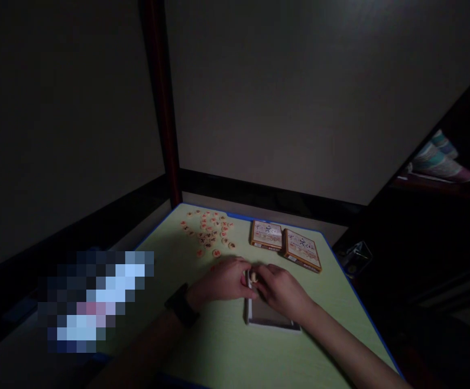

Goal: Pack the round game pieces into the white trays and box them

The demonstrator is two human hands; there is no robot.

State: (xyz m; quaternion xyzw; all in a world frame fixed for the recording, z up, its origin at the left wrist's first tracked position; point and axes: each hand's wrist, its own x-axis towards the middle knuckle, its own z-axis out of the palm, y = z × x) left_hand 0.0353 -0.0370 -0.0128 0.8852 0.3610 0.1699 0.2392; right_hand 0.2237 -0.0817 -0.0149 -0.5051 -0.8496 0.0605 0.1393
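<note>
A shallow open box (pixel 271 313) with pale rims and a brownish inside lies in front of me on the table. My left hand (pixel 229 278), with a dark band on its wrist, curls around the box's far left corner, thumb over the rim. Between the fingers of my right hand (pixel 277 283) is a pale round Chinese chess piece (pixel 253 277), held just above that same corner. Both hands nearly meet there, and my fingers partly hide the piece. Beyond my left hand, several loose Chinese chess pieces (pixel 208 236) with red or dark characters are scattered.
Two flat printed boxes (pixel 266 235) (pixel 302 249) lie at the back right of the pale green table (pixel 324 335), which has a blue edge. A wall rises behind it. At left a blurred-out patch (pixel 97 297) hides something. Fabric items (pixel 441 159) sit on a shelf at right.
</note>
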